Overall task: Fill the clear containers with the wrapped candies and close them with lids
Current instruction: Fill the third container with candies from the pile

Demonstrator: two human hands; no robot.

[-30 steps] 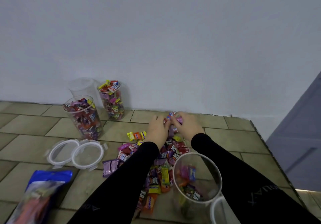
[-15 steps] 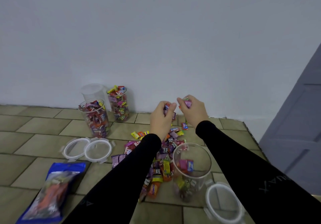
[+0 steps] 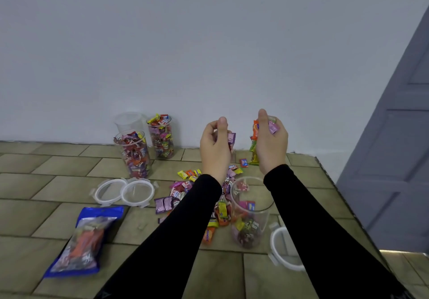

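My left hand (image 3: 214, 146) is raised above the pile and grips a few wrapped candies, a pink one showing at its fingers. My right hand (image 3: 270, 144) is raised beside it and holds a bunch of candies, orange, green and pink. Below them stands a clear container (image 3: 249, 215), open and partly filled. Loose wrapped candies (image 3: 183, 189) lie scattered on the tiled surface between my arms. Two full containers (image 3: 134, 153) (image 3: 161, 136) stand at the back left, with an empty clear one (image 3: 128, 121) behind them. Two lids (image 3: 109, 192) (image 3: 138, 193) lie left of the pile.
A blue candy bag (image 3: 84, 240) lies at the front left. Another white-rimmed lid (image 3: 282, 247) lies right of the open container, partly under my right sleeve. The tiled surface ends at an edge on the right, beside a grey door (image 3: 394, 159). A white wall stands behind.
Both hands have lifted off the candy pile with candies in them and moved apart, rising above the open container. The camera view has tilted up and back.
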